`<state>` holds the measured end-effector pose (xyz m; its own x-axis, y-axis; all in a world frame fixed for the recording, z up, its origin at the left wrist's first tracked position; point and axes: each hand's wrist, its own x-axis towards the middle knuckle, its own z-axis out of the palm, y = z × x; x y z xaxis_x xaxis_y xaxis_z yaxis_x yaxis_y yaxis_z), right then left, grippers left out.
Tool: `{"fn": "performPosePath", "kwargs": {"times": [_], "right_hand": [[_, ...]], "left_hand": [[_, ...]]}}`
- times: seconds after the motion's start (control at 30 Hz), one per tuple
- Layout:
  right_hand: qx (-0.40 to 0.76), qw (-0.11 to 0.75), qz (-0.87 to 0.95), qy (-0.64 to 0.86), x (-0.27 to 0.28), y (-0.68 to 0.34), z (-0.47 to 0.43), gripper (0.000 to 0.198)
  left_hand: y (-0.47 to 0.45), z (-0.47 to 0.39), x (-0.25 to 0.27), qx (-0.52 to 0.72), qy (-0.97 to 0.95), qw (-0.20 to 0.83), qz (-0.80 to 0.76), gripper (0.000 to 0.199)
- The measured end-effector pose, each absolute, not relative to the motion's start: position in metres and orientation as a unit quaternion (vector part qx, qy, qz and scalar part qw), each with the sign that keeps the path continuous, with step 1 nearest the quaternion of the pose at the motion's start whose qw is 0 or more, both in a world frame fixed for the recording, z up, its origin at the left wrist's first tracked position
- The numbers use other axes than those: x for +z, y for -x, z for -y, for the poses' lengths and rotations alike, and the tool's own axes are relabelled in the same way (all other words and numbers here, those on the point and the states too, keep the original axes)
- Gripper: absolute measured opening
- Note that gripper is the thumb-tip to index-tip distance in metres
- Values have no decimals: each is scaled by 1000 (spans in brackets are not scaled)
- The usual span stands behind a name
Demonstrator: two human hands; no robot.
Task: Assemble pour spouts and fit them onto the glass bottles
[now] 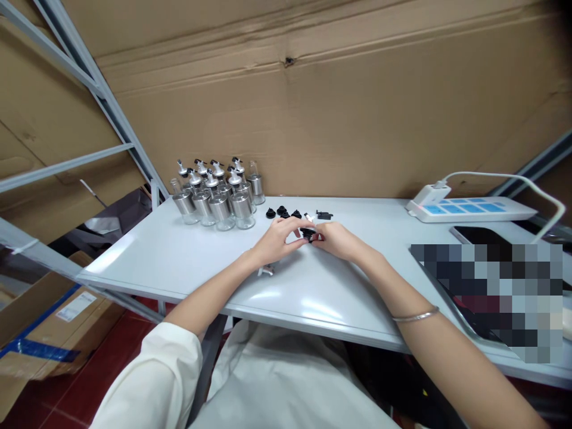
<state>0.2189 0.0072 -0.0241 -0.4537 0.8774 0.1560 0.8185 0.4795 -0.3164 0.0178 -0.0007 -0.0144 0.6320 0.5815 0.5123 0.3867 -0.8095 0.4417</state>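
Observation:
Between my two hands, above the table, is a black ribbed bottle stopper (307,235) with a pale metal-looking piece at its top, partly covered by fingers. My left hand (282,239) curves round it, thumb below and index finger above. From the other side, my right hand (336,239) pinches it. Just behind the hands lie several loose black stoppers (270,213) and some small black strip-like parts (325,215). Under my left wrist a silver pourer spout (266,271) rests on the table, partly hidden by the arm.
Several glass bottles with steel sleeves (222,210) stand grouped at the back left, most topped with pourers. A white power strip (478,210) with a plugged cable, a phone (480,234) and a pixelated dark item are on the right. Cardboard (339,119) walls the table's (147,256) back.

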Motion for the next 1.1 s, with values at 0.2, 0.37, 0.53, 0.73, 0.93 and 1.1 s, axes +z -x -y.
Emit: {"fn": "performPosePath", "kwargs": {"times": [0.2,0.37,0.53,0.73,0.93,1.1], "right_hand": [[115,196,843,488,-15,-216,-1,18],[231,350,765,489,-5,-216,1,6],[327,491,632,504,4,-221,2,20],[350,519,627,464,12,-222,8,29],[346,486,651,469,14,-220,12,28],[331,466,665,481,15,-220,14,31]], "left_hand": [[-19,1,-14,339,-886,135,-287,31],[-19,1,-14,339,-883,136,-294,31],[-18,2,-12,320,-897,148,-267,25],[-18,0,-11,293,-914,159,-233,20],[-19,1,-9,282,-916,161,-236,19],[-18,0,-11,272,-920,151,-238,20]]}}
